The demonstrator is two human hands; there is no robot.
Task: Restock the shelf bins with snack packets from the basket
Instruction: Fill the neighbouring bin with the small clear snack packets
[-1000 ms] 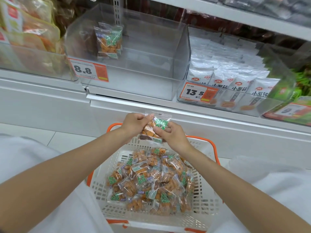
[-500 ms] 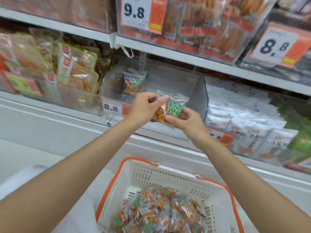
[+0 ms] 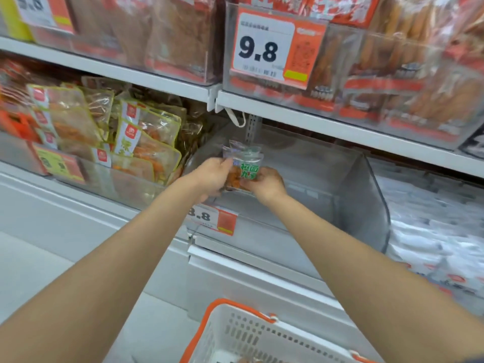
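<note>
Now the clear snack packet (image 3: 245,171) with the green label and orange pieces is inside the transparent plastic shelf bin (image 3: 353,205). It sits low at the bin's left end, just in front of the few matching packets (image 3: 241,151) standing against the bin's back wall. Half a second ago it was held out in front of the bin. A second ago it was just above the white plastic basket (image 3: 235,334) with the orange rim. So it has gone up, over the bin's front lip and in.

Both hands pinch it: the left hand (image 3: 212,176) at its left edge, the right hand (image 3: 264,183) at its lower right corner. It looks roughly upright, label outward; I cannot tell whether its bottom edge touches the bin floor.

On the bin's front, below the hands, hangs the orange-and-white price label (image 3: 212,220) reading 8.8. Much of the bin's floor shows to the right of the packet.

By my reading the placing is nearly done. What remains is to let go and return to the basket below the bin, and the bin should take many more.
</note>
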